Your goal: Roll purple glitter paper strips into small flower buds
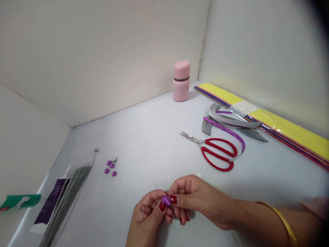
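A small purple paper star (166, 200) is pinched between both hands at the lower middle of the table. My left hand (150, 214) grips it from the left with thumb and fingertips. From the right, my right hand (192, 197) presses on it with thumb and forefinger. The fingers hide part of the star. Several finished purple stars (112, 165) and a silvery one (114, 160) lie to the left. Red-handled scissors (218, 151) rest beyond my right hand, partly over the end of a purple paper strip (226, 128).
Silver strips (231, 120) lie behind the scissors. A pack of coloured paper (282, 123) runs along the right wall, and a pink flask (181, 81) stands at the back. A bundle of grey wires (69, 199) and a purple-and-white tube (50, 202) lie at left.
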Demonstrator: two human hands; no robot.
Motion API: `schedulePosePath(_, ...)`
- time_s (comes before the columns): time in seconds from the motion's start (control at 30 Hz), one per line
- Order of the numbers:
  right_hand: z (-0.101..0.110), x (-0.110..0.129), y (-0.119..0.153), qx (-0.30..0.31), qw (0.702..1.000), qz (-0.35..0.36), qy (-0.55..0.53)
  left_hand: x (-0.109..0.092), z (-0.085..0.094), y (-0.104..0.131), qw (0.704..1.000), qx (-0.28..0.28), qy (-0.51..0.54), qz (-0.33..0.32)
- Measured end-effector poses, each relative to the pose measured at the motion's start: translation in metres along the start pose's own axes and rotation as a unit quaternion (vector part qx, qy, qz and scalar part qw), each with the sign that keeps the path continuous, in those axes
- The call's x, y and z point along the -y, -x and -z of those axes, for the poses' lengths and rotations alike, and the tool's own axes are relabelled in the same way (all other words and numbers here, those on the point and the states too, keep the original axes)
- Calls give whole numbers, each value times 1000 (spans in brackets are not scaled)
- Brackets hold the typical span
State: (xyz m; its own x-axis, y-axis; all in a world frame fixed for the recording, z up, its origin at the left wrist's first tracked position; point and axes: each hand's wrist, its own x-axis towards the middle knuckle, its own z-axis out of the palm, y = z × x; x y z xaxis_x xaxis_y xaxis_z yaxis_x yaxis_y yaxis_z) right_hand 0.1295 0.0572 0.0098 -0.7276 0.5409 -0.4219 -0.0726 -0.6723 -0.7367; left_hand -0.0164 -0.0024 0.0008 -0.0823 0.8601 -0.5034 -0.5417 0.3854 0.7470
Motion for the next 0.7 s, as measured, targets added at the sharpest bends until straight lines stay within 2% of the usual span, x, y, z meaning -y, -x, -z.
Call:
schedulePosePath(0.23, -2, 2, -2, -6, 1000, -2, -4, -1, -2, 0, 999, -5, 30, 29)
schedulePosePath(0.7, 1, 2, -2, 5, 1000, -15, -27, 2, -2, 1, 999, 10, 35, 26)
